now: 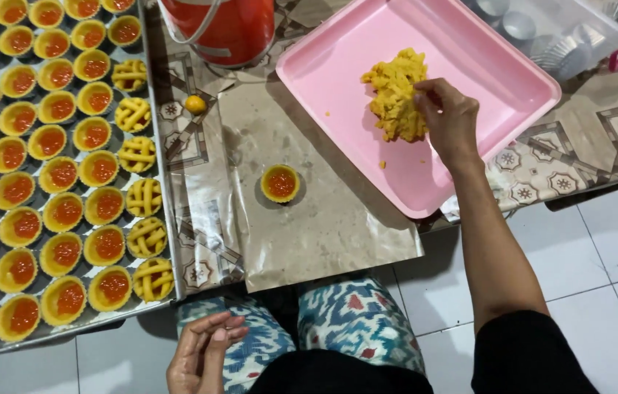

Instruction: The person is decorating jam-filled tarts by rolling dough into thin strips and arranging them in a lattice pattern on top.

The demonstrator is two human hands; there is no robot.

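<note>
Right now my right hand (449, 120) fingers pinch the crumbly yellow dough (395, 95) in the pink tray (469, 44), upper right; crumbs may scatter, while my left hand (203, 352) rests loosely curled, holding nothing.

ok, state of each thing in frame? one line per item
right hand: fingers pinching at the yellow dough.
left hand: empty, resting by the knee.
yellow dough: rough lump, lying in the tray.
pink tray: on the mat, bare apart from the dough and crumbs.
single tart: jam-filled, no lattice, alone on the paper.
baking tray: packed with tarts; the right column latticed, the others open.
dough ball: small, loose.
</note>
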